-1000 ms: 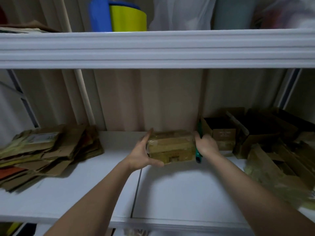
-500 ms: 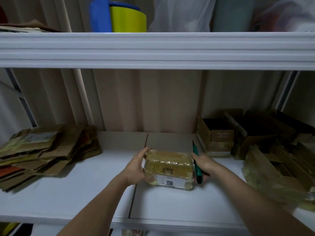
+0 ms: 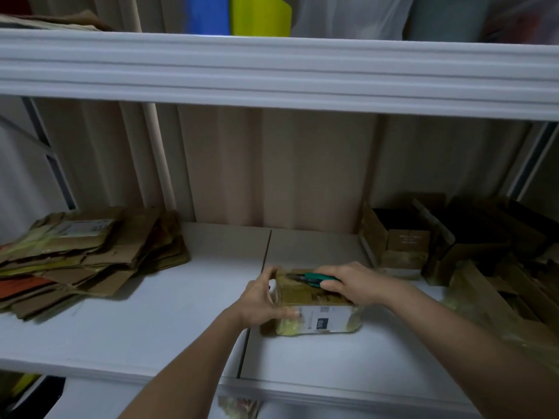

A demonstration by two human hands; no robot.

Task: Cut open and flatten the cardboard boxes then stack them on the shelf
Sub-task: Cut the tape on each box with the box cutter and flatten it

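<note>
No text comes through clearly anywhere here. The taped cardboard box [image 3: 314,300] carries a white shipping label [image 3: 325,318] on its near side, with a dark block and small code squares, all too blurred to read. A pale label [image 3: 86,227] tops the flattened cardboard stack [image 3: 90,255], also unreadable. Faint print shows on an open box [image 3: 405,237] at the right, too dim to make out.

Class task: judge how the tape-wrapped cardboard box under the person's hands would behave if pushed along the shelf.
The taped box looks squat and flat-based, so probably slides, not tips. Its glossy tape likely makes it slippery. The left hand braces it alone, suggesting it is light.
</note>
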